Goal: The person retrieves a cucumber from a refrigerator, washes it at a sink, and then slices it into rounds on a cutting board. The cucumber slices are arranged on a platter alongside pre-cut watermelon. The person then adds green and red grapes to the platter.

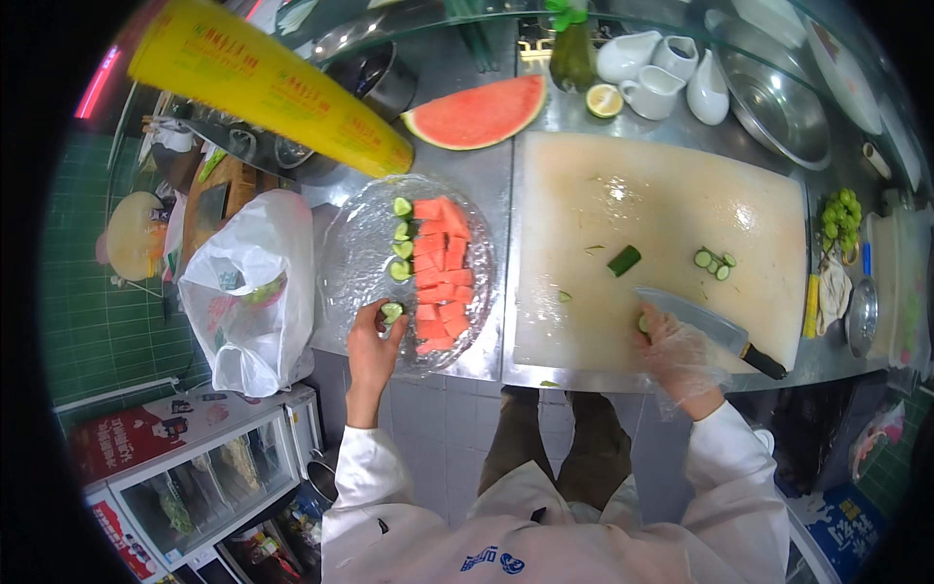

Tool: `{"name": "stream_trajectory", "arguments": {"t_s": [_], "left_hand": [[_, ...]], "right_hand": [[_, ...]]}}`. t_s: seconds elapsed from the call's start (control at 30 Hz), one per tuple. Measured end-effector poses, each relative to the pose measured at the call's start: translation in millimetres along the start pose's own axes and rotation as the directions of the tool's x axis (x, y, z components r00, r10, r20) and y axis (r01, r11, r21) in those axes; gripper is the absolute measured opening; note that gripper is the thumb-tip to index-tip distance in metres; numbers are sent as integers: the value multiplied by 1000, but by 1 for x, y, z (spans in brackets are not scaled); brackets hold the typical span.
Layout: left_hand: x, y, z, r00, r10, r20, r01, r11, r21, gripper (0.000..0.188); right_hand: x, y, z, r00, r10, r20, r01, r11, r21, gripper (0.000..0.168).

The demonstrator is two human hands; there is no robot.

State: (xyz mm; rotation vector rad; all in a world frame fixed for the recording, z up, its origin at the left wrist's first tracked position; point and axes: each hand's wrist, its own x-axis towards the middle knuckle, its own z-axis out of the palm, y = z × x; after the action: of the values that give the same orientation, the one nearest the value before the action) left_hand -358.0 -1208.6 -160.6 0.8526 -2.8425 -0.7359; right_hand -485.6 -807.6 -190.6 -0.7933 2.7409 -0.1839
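Between the thumb and fingers of my left hand [373, 347] is a cut cucumber piece [392, 312], low over the clear glass plate [350, 285]. A row of similar cucumber pieces [401, 249] stands on the plate beside rows of cut watermelon [434, 277]. My right hand [668, 347], in a clear plastic glove, rests at the front of the white cutting board [569, 328]. Its fingertips close on another cucumber piece [643, 323], mostly hidden. Against that hand lies a kitchen knife [700, 317], black handle to the right. Farther back are a cucumber chunk [624, 260] and several small cucumber slices [711, 263].
A large yellow roll [284, 91] bearing writing leans over the plate's back left. Behind are a watermelon wedge [481, 113], half a lemon [605, 101], white jugs [651, 91] and a steel bowl [777, 95]. A plastic bag [252, 292] sits left; green grapes [840, 219] lie right.
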Motion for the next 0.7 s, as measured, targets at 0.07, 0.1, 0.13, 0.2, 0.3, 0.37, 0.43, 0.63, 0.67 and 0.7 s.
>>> {"name": "stream_trajectory", "arguments": {"t_s": [0.07, 0.1, 0.13, 0.2, 0.3, 0.37, 0.43, 0.63, 0.67, 0.7], "left_hand": [[9, -21, 7, 1000, 16, 22, -15, 1000, -14, 38], [13, -19, 9, 998, -31, 51, 33, 998, -52, 39], [18, -18, 12, 998, -19, 58, 22, 998, -59, 39], [27, -17, 18, 996, 12, 84, -6, 997, -75, 38], [36, -25, 27, 995, 9, 95, 9, 980, -197, 51], [34, -34, 35, 995, 25, 99, 11, 939, -343, 61], [33, -29, 27, 993, 17, 116, 23, 942, -336, 62], [-5, 25, -19, 955, 252, 158, -92, 755, -649, 58], [-8, 40, -29, 927, 336, 165, -177, 782, -598, 58], [-6, 49, -35, 887, 426, 179, -271, 793, -545, 59]], "right_hand": [[3, -3, -4, 1000, 31, -8, -30, 996, 87, 40], [5, -6, -12, 998, 53, -23, -49, 988, 148, 36], [5, -11, -20, 996, 77, -37, -68, 976, 209, 33], [0, -27, -38, 944, 291, 154, -309, 621, 721, 27], [-4, -52, -30, 946, 133, 297, -283, -114, 952, 22], [-4, -73, -21, 961, 2, 277, -255, -385, 887, 28], [14, -112, -27, 953, -74, 294, -285, -550, 785, 39], [41, -194, -37, 966, -164, 199, -257, -569, 781, 42], [44, -204, -37, 964, -179, 197, -265, -601, 754, 40], [47, -211, -34, 960, -197, 200, -279, -588, 759, 41]]}}
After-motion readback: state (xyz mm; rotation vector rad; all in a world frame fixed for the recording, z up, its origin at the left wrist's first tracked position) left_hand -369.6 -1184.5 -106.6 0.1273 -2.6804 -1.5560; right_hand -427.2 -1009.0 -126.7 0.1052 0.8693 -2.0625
